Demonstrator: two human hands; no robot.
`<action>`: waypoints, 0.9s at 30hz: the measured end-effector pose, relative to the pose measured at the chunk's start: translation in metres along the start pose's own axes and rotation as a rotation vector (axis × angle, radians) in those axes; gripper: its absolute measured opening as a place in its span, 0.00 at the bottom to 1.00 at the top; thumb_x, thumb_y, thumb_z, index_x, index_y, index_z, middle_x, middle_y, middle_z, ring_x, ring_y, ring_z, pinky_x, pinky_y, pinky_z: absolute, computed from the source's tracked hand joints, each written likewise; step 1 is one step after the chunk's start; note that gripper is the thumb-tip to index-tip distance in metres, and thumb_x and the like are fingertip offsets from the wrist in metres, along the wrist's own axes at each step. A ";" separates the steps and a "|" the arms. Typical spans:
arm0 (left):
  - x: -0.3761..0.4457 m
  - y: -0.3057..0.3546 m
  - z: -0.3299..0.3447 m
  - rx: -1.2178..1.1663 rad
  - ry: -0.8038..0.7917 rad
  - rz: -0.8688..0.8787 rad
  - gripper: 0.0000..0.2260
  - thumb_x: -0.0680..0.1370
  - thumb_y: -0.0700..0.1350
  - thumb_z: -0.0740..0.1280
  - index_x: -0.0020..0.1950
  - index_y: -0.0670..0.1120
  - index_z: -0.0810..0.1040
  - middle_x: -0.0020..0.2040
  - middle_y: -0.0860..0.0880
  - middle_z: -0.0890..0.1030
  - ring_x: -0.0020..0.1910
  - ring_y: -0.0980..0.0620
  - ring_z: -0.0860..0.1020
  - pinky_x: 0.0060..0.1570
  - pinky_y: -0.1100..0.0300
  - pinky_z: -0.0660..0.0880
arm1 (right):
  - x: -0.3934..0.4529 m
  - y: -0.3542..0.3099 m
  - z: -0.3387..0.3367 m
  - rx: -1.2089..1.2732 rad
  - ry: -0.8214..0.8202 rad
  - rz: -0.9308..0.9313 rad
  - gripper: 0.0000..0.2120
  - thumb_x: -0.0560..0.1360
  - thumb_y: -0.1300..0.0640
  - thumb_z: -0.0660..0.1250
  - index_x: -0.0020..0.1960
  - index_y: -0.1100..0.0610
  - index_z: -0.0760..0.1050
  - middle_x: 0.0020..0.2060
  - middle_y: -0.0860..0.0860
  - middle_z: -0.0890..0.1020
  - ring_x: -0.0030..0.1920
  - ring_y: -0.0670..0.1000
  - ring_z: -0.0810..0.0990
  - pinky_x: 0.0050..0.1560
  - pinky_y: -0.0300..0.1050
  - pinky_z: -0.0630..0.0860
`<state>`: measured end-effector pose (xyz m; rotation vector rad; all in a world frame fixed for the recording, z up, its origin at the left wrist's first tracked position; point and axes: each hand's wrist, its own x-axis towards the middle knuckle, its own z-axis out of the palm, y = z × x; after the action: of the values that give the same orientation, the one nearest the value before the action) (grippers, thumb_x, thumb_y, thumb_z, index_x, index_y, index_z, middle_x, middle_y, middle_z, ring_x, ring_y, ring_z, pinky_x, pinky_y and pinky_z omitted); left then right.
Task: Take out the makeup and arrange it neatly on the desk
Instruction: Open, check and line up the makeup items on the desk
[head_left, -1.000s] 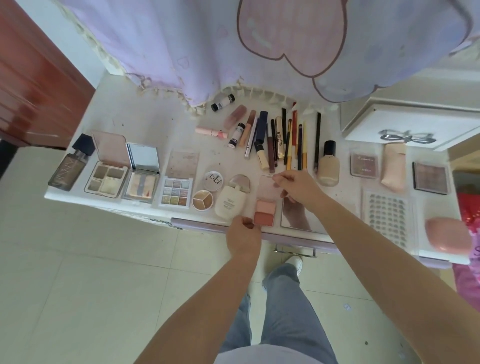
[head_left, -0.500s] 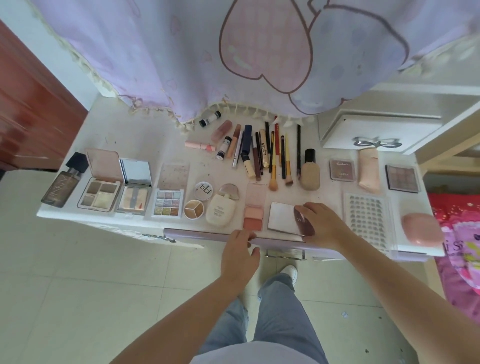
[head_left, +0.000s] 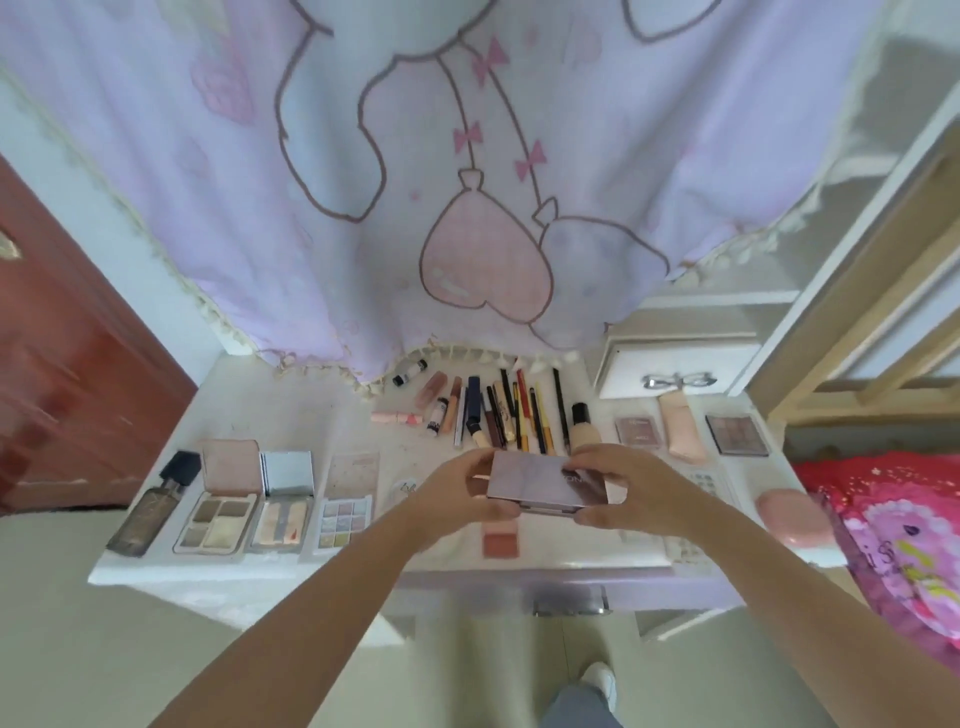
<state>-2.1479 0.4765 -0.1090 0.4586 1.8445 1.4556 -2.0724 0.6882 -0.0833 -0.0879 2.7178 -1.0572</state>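
Note:
A flat mauve palette (head_left: 540, 480) is lifted above the middle of the white desk (head_left: 291, 421). My left hand (head_left: 457, 493) grips its left end and my right hand (head_left: 618, 486) grips its right end. Under it lies an open blush compact (head_left: 500, 540). To the left stand several open palettes (head_left: 218, 519) and a dark bottle (head_left: 150, 504). A row of brushes, pencils and tubes (head_left: 498, 415) lies at the back, with a foundation bottle (head_left: 584, 428) beside it.
A lilac curtain (head_left: 467, 182) hangs over the desk's back edge. A white drawer box (head_left: 675, 366) sits at the back right, with two small palettes (head_left: 737, 434), a pink tube (head_left: 680, 428) and a pink sponge case (head_left: 789, 517) nearby. A red door is on the left.
The right hand picked the mauve palette up from the desk's front edge. The left hand left the desk edge and took its other end. The camera tilted upward.

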 end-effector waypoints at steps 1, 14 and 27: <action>-0.004 0.009 -0.004 -0.023 0.009 0.036 0.22 0.67 0.35 0.73 0.57 0.49 0.73 0.54 0.53 0.79 0.49 0.59 0.79 0.43 0.67 0.77 | -0.001 -0.009 -0.006 0.009 0.023 -0.018 0.24 0.67 0.53 0.73 0.62 0.52 0.72 0.52 0.41 0.73 0.55 0.47 0.74 0.58 0.37 0.72; -0.037 0.102 -0.038 -0.121 0.369 0.351 0.14 0.67 0.35 0.72 0.48 0.47 0.75 0.42 0.52 0.81 0.39 0.56 0.79 0.39 0.65 0.74 | 0.017 -0.117 -0.053 -0.134 0.363 -0.359 0.11 0.72 0.52 0.68 0.51 0.58 0.77 0.41 0.57 0.80 0.40 0.55 0.76 0.42 0.45 0.72; -0.051 0.107 -0.031 -0.249 0.407 0.447 0.15 0.67 0.30 0.71 0.48 0.45 0.76 0.43 0.50 0.81 0.37 0.59 0.81 0.36 0.69 0.77 | 0.018 -0.130 -0.063 -0.269 0.264 -0.545 0.23 0.73 0.48 0.55 0.62 0.58 0.74 0.36 0.39 0.69 0.38 0.37 0.68 0.40 0.27 0.65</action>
<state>-2.1536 0.4530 0.0115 0.4983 1.9030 2.1863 -2.1075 0.6315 0.0457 -0.8290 3.1543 -0.8548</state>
